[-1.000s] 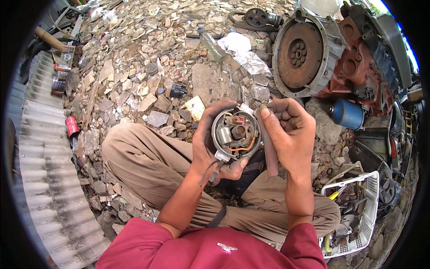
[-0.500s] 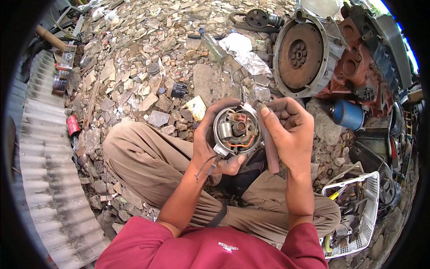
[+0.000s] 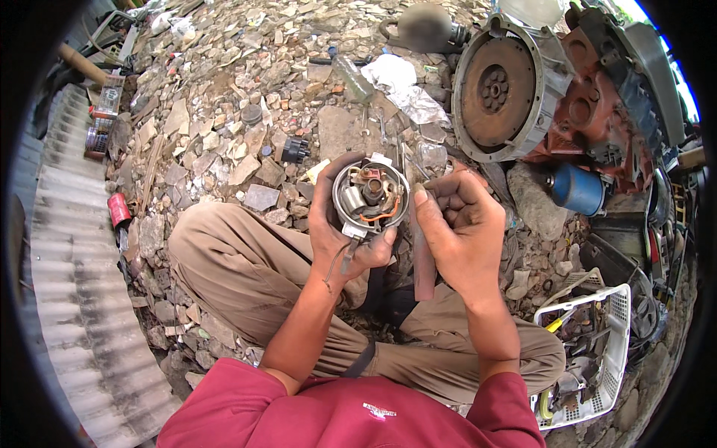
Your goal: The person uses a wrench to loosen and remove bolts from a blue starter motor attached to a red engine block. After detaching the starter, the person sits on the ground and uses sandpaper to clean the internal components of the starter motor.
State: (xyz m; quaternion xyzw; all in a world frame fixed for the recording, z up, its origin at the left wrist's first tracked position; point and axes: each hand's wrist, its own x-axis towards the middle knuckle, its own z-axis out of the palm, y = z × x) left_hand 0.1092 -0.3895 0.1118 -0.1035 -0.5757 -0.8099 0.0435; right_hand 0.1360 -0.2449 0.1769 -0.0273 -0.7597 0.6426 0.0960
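An ignition distributor [image 3: 375, 191] sits in my left hand [image 3: 328, 235], its open top facing up. Inside its round metal housing show a centre shaft, a silver condenser and an orange wire. My left fingers wrap the housing's far left side, with the thumb at its near edge. A dark lead dangles beside the wrist. Just right of the housing, my right hand [image 3: 467, 231] pinches a reddish-brown strip of sandpaper [image 3: 424, 272] between thumb and curled fingers. The strip hangs toward my lap, close to the rim; whether it touches cannot be made out.
A black distributor cap [image 3: 296, 149] lies on the rubble beyond my left hand. Wrenches [image 3: 365, 122] rest on a flat stone. A large engine with a rusty flywheel [image 3: 494, 93] stands far right, near a blue canister [image 3: 579, 190]. A white basket [image 3: 617, 358] of tools is at right.
The distributor and my left hand have moved left and slightly away from me. My right hand has shifted left and a little nearer, still pinching the sandpaper.
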